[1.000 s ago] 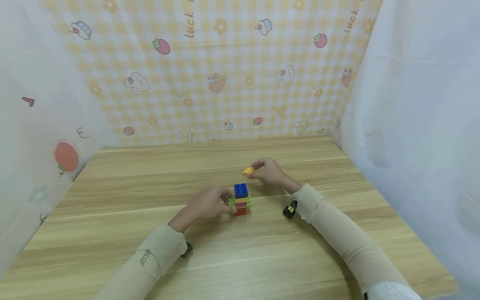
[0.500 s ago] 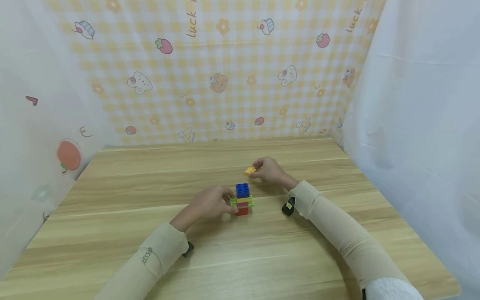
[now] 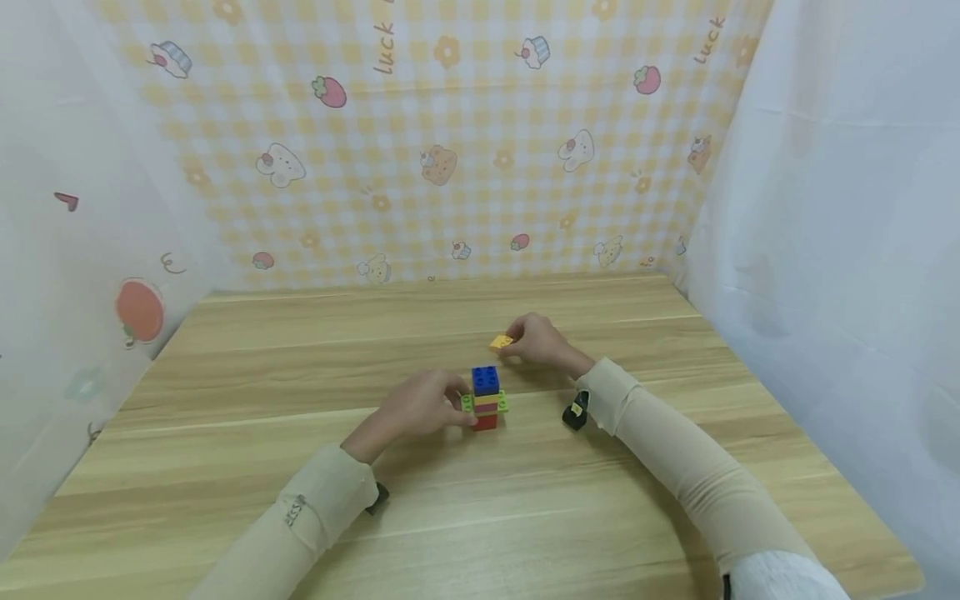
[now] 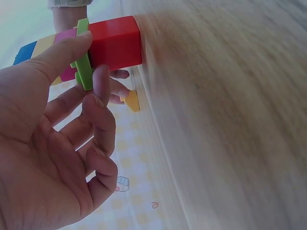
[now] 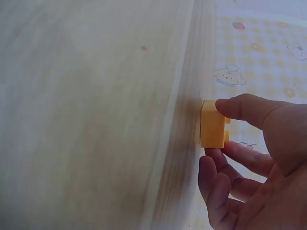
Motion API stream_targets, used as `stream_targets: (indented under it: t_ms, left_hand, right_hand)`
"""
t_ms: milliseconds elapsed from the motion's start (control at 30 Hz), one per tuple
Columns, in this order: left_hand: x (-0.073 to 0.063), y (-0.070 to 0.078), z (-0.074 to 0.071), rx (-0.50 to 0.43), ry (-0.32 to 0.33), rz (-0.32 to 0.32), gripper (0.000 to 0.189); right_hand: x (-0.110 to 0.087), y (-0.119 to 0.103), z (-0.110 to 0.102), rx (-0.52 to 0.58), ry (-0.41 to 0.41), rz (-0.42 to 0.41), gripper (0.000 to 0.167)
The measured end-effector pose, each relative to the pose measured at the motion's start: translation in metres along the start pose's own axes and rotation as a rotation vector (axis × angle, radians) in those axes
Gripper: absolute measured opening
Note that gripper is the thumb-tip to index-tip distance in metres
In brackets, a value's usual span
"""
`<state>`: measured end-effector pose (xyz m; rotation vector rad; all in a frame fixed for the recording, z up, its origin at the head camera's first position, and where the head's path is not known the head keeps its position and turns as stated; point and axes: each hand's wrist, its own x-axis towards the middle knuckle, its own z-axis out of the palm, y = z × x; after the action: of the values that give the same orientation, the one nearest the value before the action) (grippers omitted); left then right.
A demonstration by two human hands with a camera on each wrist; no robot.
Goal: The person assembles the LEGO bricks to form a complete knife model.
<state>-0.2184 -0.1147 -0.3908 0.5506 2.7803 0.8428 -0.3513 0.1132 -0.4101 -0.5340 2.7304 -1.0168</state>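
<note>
Near the middle of the table stands a tower of toy building blocks (image 3: 485,398). A red block (image 4: 115,42) is at its base, then a wider flat green plate (image 4: 84,62), with magenta and yellow layers above and a blue block (image 3: 485,379) with studs on top. My left hand (image 3: 423,404) grips the tower from the left, thumb across the green plate and fingertips at its far side. Beyond the tower, my right hand (image 3: 542,342) pinches a small yellow block (image 5: 212,124) between thumb and fingers. Its underside is right at the tabletop and its studs face up.
The wooden table (image 3: 465,517) ends at a checked cloth (image 3: 480,150) behind and a white curtain (image 3: 832,250) on the right. A black wrist device (image 3: 577,411) hangs under the right cuff, another (image 3: 377,500) by the left cuff.
The head view has shifted slightly. The right hand with the yellow block looks slightly lower; the left hand keeps its hold on the tower.
</note>
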Motion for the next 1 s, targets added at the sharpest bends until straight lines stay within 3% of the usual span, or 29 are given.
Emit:
stream_targets:
  t_ms: [500,1000]
  left_hand:
    - [0.000,0.001,-0.001,-0.001,0.000,-0.010,0.039]
    - [-0.001,0.002,0.000,-0.017,0.005,-0.018,0.040]
  right_hand:
    - [-0.008,-0.011,-0.005,0.040,0.025,-0.031,0.033]
    - [-0.032,-0.030,-0.026,0.074,0.015,-0.164,0.031]
